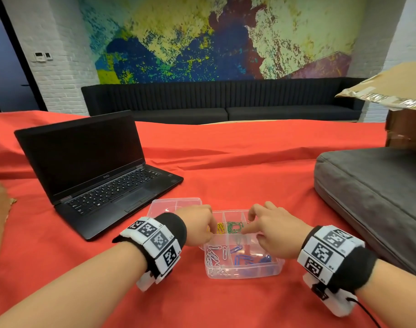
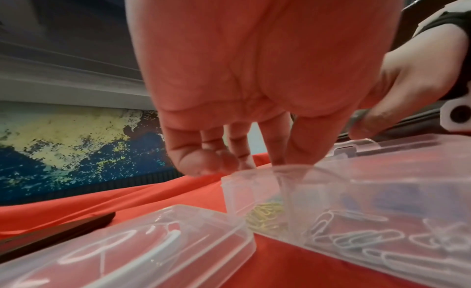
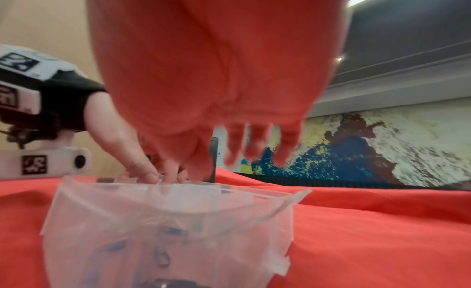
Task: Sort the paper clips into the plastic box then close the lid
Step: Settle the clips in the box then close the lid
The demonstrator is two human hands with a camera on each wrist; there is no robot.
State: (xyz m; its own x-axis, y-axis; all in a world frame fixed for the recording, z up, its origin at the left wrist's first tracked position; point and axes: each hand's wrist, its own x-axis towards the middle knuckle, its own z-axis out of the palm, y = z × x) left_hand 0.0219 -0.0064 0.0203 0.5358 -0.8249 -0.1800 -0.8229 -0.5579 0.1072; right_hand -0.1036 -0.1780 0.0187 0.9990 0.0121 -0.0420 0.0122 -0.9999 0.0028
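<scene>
Four colour groups: white paper clips [image 1: 214, 258], blue paper clips [image 1: 246, 256], yellow paper clips [image 1: 220, 227] and green paper clips [image 1: 235, 227] lay in separate compartments of the plastic box [image 1: 243, 272].
Box position: on the red-covered surface [image 1: 226, 166], between the two wrists.
Lid [image 1: 176, 204]: lay open just beside the box's far left corner; not yet closed.
Loose clips: none seen on the cloth; sorting judged nearly done.
Left hand [image 1: 197, 224]: fingers [image 2: 203, 157] curled down at the yellow compartment; whether they pinched a clip could not be told.
Right hand [image 1: 271, 229]: fingers reached into the far compartments; grasp could not be told.
Remaining: last clips, then the lid.
Surroundings: laptop [image 1: 96, 171] to the left, grey cushion [image 1: 372, 197] to the right.
</scene>
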